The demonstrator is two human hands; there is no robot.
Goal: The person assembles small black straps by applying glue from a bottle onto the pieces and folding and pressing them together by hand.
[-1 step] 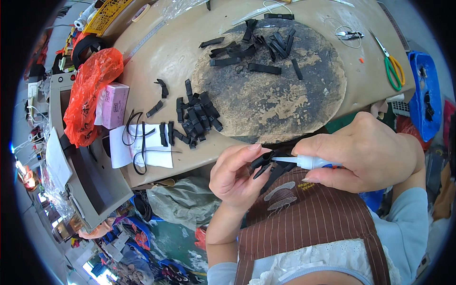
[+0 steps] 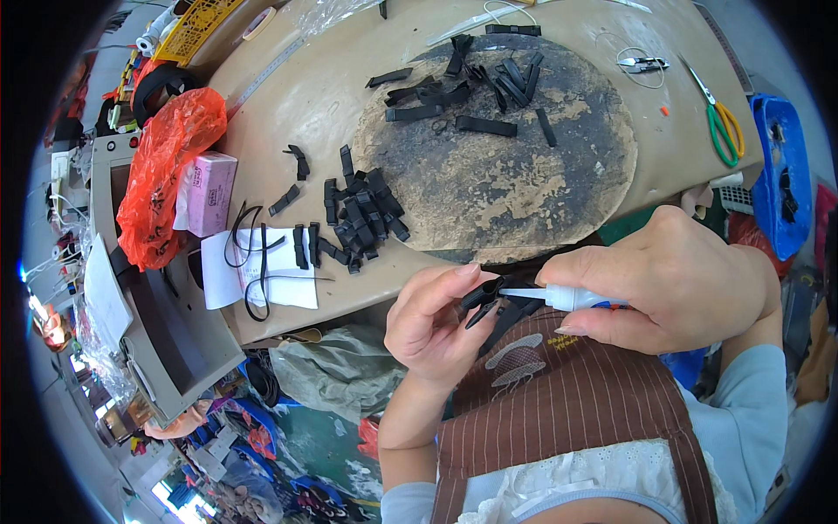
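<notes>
Just in front of my brown striped apron, my left hand (image 2: 432, 327) pinches a looped black ribbon (image 2: 483, 294) between thumb and fingers. My right hand (image 2: 668, 284) grips a small white glue bottle (image 2: 572, 298), held sideways. Its narrow nozzle points left, and the tip meets the ribbon loop; whether any glue is flowing is too small to see. Beyond my left hand lies a pile of small black ribbon bows (image 2: 362, 214). Several flat black ribbon loops (image 2: 486, 127) are scattered over the far part of a worn round board (image 2: 515, 192).
Green-and-orange scissors (image 2: 723, 131) and thread snips (image 2: 643, 64) lie at the table's far right. A blue tray (image 2: 772, 210) stands beyond that edge. To the left are white paper with black cord (image 2: 292, 293), a pink box (image 2: 211, 194) and a red plastic bag (image 2: 170, 175).
</notes>
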